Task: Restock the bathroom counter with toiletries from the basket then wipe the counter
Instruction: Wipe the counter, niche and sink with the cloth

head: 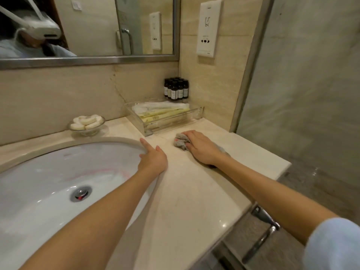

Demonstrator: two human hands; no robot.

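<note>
Pressing a crumpled grey rag [180, 141] onto the marble counter [194, 191], the right hand [202, 148] has its fingers curled over it. Left hand [153, 157] rests fingers spread on the sink rim [116, 140], near the clear amenity tray [165, 118].

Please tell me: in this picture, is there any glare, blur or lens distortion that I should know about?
Head view: the wide lens bends the mirror frame and the counter edge; small glare spots sit on the counter's front corner and in the sink; the mirror reflection is blurred; labels on the bottles are unreadable; the cloth under the right hand is sharp.
</note>
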